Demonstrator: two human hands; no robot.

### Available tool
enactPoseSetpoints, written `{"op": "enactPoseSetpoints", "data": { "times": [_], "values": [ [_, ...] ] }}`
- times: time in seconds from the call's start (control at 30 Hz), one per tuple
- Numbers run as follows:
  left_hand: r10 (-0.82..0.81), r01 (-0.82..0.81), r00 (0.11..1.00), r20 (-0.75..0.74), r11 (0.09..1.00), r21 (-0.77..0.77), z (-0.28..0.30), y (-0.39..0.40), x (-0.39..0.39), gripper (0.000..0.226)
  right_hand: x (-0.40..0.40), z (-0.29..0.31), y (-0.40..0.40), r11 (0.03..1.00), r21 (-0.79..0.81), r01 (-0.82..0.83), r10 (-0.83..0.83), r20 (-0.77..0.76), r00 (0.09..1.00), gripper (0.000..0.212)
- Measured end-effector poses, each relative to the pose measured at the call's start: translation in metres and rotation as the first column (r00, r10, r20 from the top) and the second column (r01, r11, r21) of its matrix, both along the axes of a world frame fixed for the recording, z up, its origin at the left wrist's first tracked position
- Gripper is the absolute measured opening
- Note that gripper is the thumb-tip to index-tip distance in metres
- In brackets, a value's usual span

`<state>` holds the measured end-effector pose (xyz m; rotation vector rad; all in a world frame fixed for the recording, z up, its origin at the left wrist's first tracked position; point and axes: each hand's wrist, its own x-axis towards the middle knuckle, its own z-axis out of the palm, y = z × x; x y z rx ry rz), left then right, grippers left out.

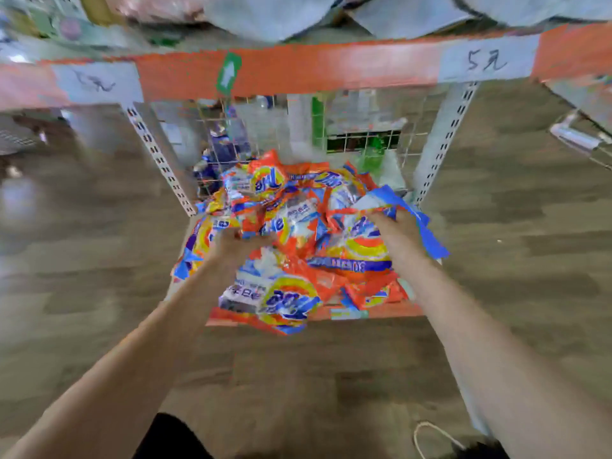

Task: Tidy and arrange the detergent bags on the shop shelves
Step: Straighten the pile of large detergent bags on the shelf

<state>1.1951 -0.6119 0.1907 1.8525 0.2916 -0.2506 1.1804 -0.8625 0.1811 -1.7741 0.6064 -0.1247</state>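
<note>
We see the bags (pixel 298 246) heaped in a loose orange pile on the low shelf (pixel 390 311), between two slotted uprights. Our left hand (pixel 231 243) digs into the pile's left side, fingers curled on a bag. Our right hand (pixel 394 226) grips a blue-edged bag (pixel 381 202) at the right. A wire grid (pixel 357 134) backs the shelf; wood floor (pixel 513 226) surrounds it.

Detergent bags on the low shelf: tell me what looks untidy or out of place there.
The detergent bags lie in a loose, crumpled heap, facing every way, some upside down. One front bag hangs over the shelf's orange edge. The left hand and right hand are both in the heap. No spill or tear shows, though the picture is blurred.
</note>
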Motion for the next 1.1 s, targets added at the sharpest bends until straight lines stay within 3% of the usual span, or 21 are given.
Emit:
{"op": "enactPoseSetpoints", "data": {
  "times": [0.07,0.1,0.17,0.23,0.33,0.43,0.6,0.87,1.0,1.1],
  "values": [
    [0.174,-0.152,0.982,0.071,0.958,-0.242,-0.019,0.013,0.04,0.011,0.034,-0.01,-0.004,0.98,0.199,0.03,-0.05,0.096,0.994,0.034],
    [0.212,-0.184,0.974,0.073,0.942,-0.281,-0.031,0.021,0.056,0.009,0.043,-0.015,-0.007,0.974,0.228,-0.017,-0.008,0.111,0.994,0.035],
    [0.262,-0.237,0.964,0.033,0.914,-0.33,-0.063,0.03,0.072,0.028,0.045,-0.039,-0.013,0.982,0.154,-0.109,0.095,0.093,0.991,0.041],
    [0.271,-0.272,0.962,-0.045,0.915,-0.297,-0.099,0.029,0.065,0.036,0.024,-0.059,-0.016,0.992,0.056,-0.111,0.113,-0.019,0.993,0.045],
    [0.231,-0.285,0.941,-0.248,0.935,-0.21,-0.128,0.011,0.029,0.028,-0.013,-0.082,-0.019,0.99,-0.033,-0.136,0.126,-0.217,0.968,0.029],
    [0.152,-0.169,0.973,-0.174,0.982,-0.087,-0.138,0.003,0.023,0.022,-0.023,-0.095,-0.018,0.951,-0.208,-0.228,0.156,-0.312,0.937,0.014],
    [-0.075,0.078,0.996,-0.05,0.996,0.046,-0.143,-0.007,0.039,0.018,-0.012,-0.102,-0.023,0.889,-0.265,-0.374,0.267,-0.365,0.892,0.003],
    [-0.29,0.289,0.956,-0.038,0.911,0.295,-0.142,-0.032,0.027,0.013,-0.009,-0.129,-0.033,0.928,-0.248,-0.277,0.161,-0.404,0.901,0.024],
    [-0.324,0.311,0.946,-0.001,0.907,0.283,-0.145,-0.049,0.042,0.012,-0.001,-0.145,-0.055,0.974,-0.228,-0.016,-0.076,-0.39,0.917,0.027],
    [-0.296,0.292,0.955,-0.018,0.928,0.232,-0.146,-0.055,0.041,0.018,-0.007,-0.155,-0.053,0.976,-0.216,-0.026,-0.085,-0.487,0.869,0.043]
  ]
}}
